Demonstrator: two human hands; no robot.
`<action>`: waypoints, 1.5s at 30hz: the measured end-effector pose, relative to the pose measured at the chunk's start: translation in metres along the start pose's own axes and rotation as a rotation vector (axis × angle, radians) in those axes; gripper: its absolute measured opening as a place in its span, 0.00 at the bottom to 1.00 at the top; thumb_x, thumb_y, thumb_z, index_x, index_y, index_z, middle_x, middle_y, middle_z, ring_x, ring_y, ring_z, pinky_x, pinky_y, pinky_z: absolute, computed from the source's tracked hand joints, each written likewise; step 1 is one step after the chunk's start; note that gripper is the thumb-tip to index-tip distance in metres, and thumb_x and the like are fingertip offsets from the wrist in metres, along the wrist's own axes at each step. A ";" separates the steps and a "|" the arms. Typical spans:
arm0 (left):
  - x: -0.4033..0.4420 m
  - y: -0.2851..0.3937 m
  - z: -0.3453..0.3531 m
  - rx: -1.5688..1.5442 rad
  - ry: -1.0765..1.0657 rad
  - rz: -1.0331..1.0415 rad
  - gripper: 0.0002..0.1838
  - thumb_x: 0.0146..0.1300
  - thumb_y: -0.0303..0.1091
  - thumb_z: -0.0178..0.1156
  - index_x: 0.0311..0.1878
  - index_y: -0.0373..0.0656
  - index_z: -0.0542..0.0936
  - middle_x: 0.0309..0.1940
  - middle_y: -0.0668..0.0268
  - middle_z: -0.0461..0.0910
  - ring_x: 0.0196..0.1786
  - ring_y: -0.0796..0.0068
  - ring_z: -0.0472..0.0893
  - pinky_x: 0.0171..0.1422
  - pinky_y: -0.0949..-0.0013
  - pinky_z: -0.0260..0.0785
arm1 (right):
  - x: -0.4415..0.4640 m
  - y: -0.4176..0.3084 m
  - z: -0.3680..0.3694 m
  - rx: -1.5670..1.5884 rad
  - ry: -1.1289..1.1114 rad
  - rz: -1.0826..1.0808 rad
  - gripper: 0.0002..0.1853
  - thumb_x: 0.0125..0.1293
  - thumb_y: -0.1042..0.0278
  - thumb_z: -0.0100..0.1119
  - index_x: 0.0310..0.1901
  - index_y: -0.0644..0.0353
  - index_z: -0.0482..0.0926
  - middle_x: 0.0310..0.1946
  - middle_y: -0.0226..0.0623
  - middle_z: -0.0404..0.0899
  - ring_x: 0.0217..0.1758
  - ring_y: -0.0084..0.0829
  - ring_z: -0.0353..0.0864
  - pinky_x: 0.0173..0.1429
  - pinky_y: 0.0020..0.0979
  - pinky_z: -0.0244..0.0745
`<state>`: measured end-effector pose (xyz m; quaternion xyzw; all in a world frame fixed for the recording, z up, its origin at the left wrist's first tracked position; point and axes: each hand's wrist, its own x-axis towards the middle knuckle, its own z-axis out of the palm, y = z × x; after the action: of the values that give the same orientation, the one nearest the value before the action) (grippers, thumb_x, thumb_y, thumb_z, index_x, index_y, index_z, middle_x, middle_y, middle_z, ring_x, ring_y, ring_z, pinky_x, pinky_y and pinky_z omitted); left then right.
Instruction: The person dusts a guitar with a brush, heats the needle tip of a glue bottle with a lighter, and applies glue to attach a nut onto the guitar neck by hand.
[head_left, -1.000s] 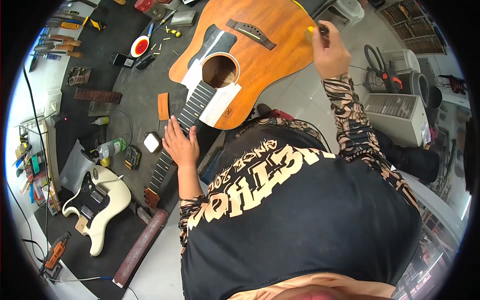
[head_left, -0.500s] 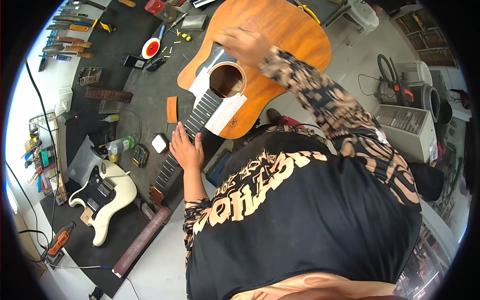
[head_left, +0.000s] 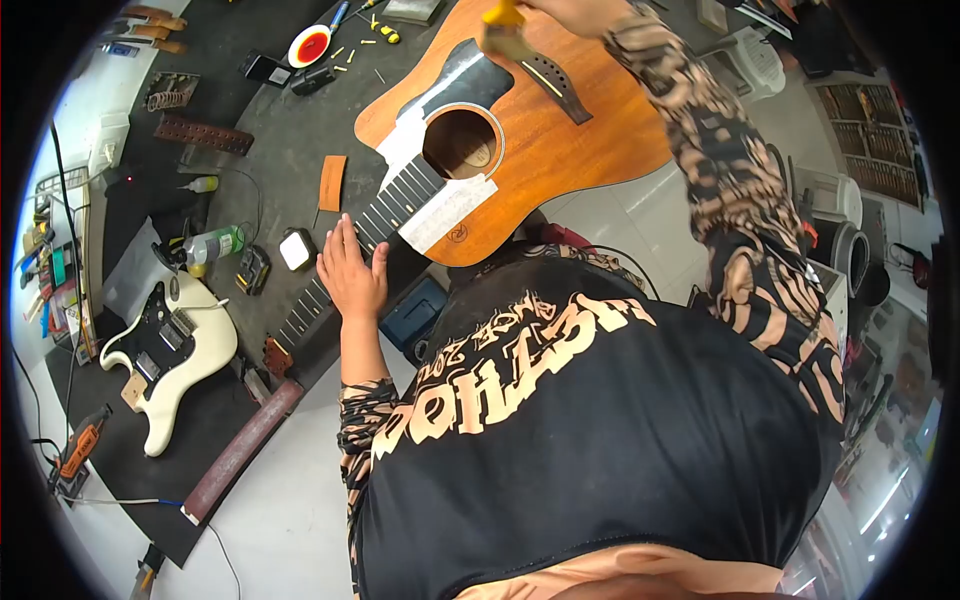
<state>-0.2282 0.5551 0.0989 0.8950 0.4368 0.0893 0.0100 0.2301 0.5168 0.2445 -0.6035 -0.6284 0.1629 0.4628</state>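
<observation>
An acoustic guitar (head_left: 600, 130) with an orange-brown top lies across the bench, its neck toward the lower left. Flat on its fretboard (head_left: 405, 190) rests my left hand (head_left: 352, 275), fingers stretched out, holding nothing. My right hand (head_left: 578, 14) is at the top edge above the guitar's lower body, partly cut off by the frame. From its fingers extends a yellow-and-tan tool (head_left: 503, 32), brush-like but smeared by motion, just above the dark bridge (head_left: 556, 86). White masking tape (head_left: 448, 218) flanks the fretboard end beside the soundhole, near the black pickguard (head_left: 460, 80).
Left of the neck are an orange-brown strip (head_left: 332, 183), a small white square case (head_left: 297, 249) and a spray bottle (head_left: 215, 244). A cream electric guitar body (head_left: 190, 370) lies further left. A dish of red liquid (head_left: 309, 46) and a yellow screwdriver (head_left: 385, 33) stand farther back.
My right hand has moved up and right from beside the soundhole to beyond the bridge, uncovering the pickguard and bridge. My left hand stays on the fretboard. The camera view has shifted somewhat.
</observation>
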 end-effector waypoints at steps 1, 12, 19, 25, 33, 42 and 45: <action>-0.001 0.000 0.000 -0.006 0.007 0.012 0.40 0.64 0.61 0.54 0.74 0.49 0.60 0.68 0.61 0.66 0.72 0.57 0.63 0.73 0.47 0.50 | 0.016 0.012 0.006 0.008 0.019 -0.035 0.15 0.67 0.71 0.59 0.54 0.58 0.72 0.33 0.38 0.82 0.37 0.27 0.83 0.42 0.29 0.77; 0.001 0.000 -0.005 -0.014 -0.040 0.006 0.40 0.66 0.63 0.50 0.74 0.47 0.60 0.68 0.58 0.66 0.71 0.56 0.63 0.74 0.48 0.49 | -0.032 -0.010 -0.034 -0.051 -0.009 0.019 0.16 0.66 0.68 0.61 0.53 0.60 0.73 0.34 0.42 0.80 0.36 0.31 0.83 0.42 0.28 0.77; 0.002 -0.005 -0.008 -0.038 -0.105 -0.002 0.40 0.67 0.61 0.50 0.75 0.46 0.58 0.69 0.55 0.64 0.73 0.55 0.60 0.75 0.49 0.45 | -0.066 -0.024 -0.033 -0.285 0.121 -0.106 0.14 0.65 0.67 0.62 0.49 0.63 0.77 0.35 0.46 0.82 0.37 0.38 0.85 0.44 0.31 0.79; 0.008 0.008 -0.019 -0.185 0.067 0.027 0.37 0.66 0.54 0.57 0.72 0.41 0.63 0.69 0.52 0.64 0.72 0.50 0.61 0.74 0.52 0.51 | -0.136 -0.041 -0.079 -0.046 -0.100 -0.042 0.15 0.65 0.69 0.64 0.51 0.58 0.75 0.34 0.35 0.81 0.33 0.28 0.85 0.39 0.27 0.80; 0.085 0.116 -0.043 -0.330 0.190 0.231 0.39 0.57 0.41 0.69 0.69 0.38 0.65 0.67 0.50 0.66 0.70 0.49 0.64 0.71 0.53 0.57 | -0.106 0.007 -0.048 -0.033 -0.046 0.031 0.15 0.65 0.74 0.63 0.52 0.64 0.74 0.40 0.37 0.82 0.45 0.27 0.84 0.49 0.27 0.80; 0.101 0.137 -0.034 -0.374 0.172 0.351 0.37 0.59 0.45 0.68 0.69 0.41 0.66 0.67 0.50 0.65 0.68 0.48 0.65 0.70 0.52 0.59 | -0.158 -0.037 -0.043 -0.166 0.107 -0.197 0.15 0.65 0.72 0.64 0.51 0.63 0.75 0.42 0.39 0.84 0.44 0.30 0.86 0.49 0.27 0.80; 0.101 0.139 -0.027 -0.404 0.192 0.373 0.37 0.60 0.47 0.66 0.69 0.41 0.67 0.67 0.49 0.65 0.69 0.47 0.64 0.71 0.50 0.57 | -0.196 -0.067 -0.040 -0.082 0.020 0.057 0.15 0.65 0.73 0.63 0.52 0.64 0.74 0.41 0.37 0.83 0.45 0.27 0.85 0.50 0.26 0.78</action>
<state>-0.0635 0.5473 0.1543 0.9271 0.2372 0.2592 0.1301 0.1894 0.3099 0.2411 -0.6413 -0.6125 0.1439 0.4393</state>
